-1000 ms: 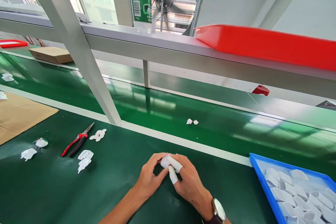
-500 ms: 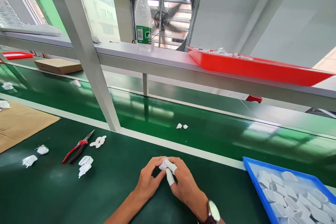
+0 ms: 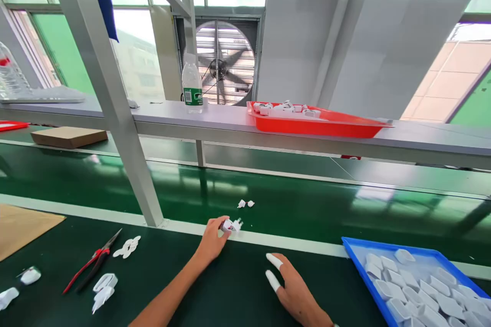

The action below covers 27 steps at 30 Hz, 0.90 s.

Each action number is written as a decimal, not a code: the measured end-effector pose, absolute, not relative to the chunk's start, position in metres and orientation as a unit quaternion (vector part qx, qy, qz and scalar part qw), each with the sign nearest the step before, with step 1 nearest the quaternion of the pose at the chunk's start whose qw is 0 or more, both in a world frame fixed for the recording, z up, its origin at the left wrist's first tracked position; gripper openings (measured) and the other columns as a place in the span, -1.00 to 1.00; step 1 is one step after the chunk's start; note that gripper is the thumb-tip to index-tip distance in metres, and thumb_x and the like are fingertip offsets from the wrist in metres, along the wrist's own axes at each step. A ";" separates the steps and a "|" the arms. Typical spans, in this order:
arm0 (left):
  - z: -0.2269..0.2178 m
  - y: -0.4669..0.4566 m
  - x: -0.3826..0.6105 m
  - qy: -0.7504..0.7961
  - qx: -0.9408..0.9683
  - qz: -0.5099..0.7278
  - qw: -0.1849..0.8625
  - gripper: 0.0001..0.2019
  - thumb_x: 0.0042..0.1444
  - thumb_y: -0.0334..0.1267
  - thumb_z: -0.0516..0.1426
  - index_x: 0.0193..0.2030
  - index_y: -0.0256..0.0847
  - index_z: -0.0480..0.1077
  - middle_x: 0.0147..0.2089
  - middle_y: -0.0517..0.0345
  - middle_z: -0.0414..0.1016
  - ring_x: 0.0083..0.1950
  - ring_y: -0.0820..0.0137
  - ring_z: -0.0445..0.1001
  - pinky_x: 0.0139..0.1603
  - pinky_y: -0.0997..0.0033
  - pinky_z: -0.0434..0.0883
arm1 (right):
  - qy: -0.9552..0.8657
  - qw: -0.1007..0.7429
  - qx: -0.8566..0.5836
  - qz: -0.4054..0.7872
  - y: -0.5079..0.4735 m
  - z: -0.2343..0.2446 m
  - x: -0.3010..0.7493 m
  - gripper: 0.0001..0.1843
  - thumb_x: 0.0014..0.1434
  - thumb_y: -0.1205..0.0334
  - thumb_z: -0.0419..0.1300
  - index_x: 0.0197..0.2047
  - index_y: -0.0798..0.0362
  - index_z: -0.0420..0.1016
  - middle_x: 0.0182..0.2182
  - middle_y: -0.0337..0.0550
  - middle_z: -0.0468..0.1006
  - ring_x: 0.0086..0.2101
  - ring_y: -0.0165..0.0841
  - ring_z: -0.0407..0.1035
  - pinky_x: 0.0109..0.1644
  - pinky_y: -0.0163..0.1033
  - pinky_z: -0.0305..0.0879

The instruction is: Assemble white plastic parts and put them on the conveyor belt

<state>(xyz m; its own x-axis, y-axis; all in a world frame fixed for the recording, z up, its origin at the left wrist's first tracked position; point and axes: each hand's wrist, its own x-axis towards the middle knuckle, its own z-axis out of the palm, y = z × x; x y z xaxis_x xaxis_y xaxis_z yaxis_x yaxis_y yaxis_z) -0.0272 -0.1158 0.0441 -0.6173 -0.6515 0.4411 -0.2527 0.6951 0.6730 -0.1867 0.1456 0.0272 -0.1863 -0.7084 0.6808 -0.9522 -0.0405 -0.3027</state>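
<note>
Clearly, the held piece is small, white and pronged.

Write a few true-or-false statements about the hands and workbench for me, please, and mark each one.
1. The left hand holds a small white part. True.
2. The right hand grips the pliers. False: it holds nothing; the pliers lie on the green bench.
3. The right hand wears white finger covers. True.
4. The blue tray holds black pieces. False: the visible pieces are white.
</note>
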 end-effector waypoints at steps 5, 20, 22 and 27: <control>0.055 -0.186 -0.061 -0.849 0.355 -0.232 0.317 -0.70 0.08 -0.37 0.17 -0.02 -0.24 0.49 -0.04 -0.08 0.61 -0.10 0.18 0.61 0.02 0.14 0.55 | -0.679 0.167 0.612 0.369 0.163 0.002 -0.188 -0.64 0.43 0.22 0.01 0.22 0.01 0.41 0.06 0.02 0.62 0.00 -0.16 0.60 -0.01 -0.10 0.66; 0.070 -0.164 -0.125 -0.953 0.249 -0.045 0.167 -0.43 0.16 -0.44 0.05 0.34 -0.26 0.33 0.29 -0.22 0.45 0.37 -0.01 0.34 0.34 -0.06 0.26 | -0.751 -0.026 0.559 0.352 0.156 0.006 -0.182 -0.58 0.27 0.42 0.11 0.17 -0.02 0.44 0.14 -0.02 0.50 0.08 -0.17 0.45 0.32 0.09 0.30; 0.076 -0.162 -0.139 -0.954 0.261 -0.044 0.139 -0.49 0.11 -0.46 0.04 0.23 -0.37 0.43 0.10 -0.36 0.57 0.22 -0.14 0.47 0.21 -0.20 0.32 | -0.748 -0.016 0.558 0.360 0.156 0.009 -0.182 -0.59 0.24 0.42 0.15 0.14 -0.01 0.46 0.11 -0.06 0.52 0.07 -0.19 0.45 0.35 0.05 0.27; 0.082 -0.138 -0.145 -0.966 0.225 -0.078 0.101 -0.59 0.26 -0.34 -0.07 0.04 -0.34 0.55 -0.05 -0.29 0.65 0.00 -0.06 0.59 0.06 -0.05 0.43 | -0.758 0.026 0.567 0.322 0.153 0.009 -0.184 -0.65 0.25 0.31 0.21 0.12 0.03 0.48 0.10 -0.10 0.55 0.04 -0.26 0.47 0.24 -0.15 0.38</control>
